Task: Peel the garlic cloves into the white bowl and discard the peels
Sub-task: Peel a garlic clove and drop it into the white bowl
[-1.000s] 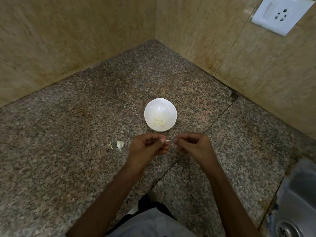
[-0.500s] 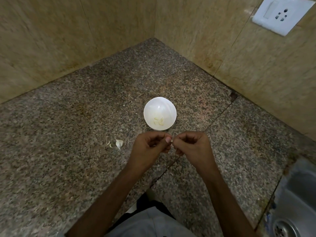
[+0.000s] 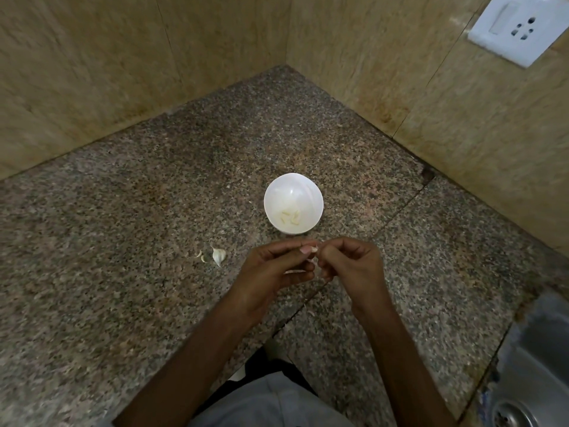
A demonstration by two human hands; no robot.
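Left hand (image 3: 277, 266) and right hand (image 3: 348, 263), fingers curled, both pinch a small garlic clove (image 3: 313, 249) at frame centre, below round white plastic bowl (image 3: 278, 192) holding peeled cloves.

Single wide-angle view from the head, facing forward and down into a granite countertop (image 3: 138, 241) corner, close above the left hand (image 3: 274, 268) and right hand (image 3: 354, 266); steel sink (image 3: 535, 349) at lower right.

Dim warm light, soft focus, wide-angle edge distortion.
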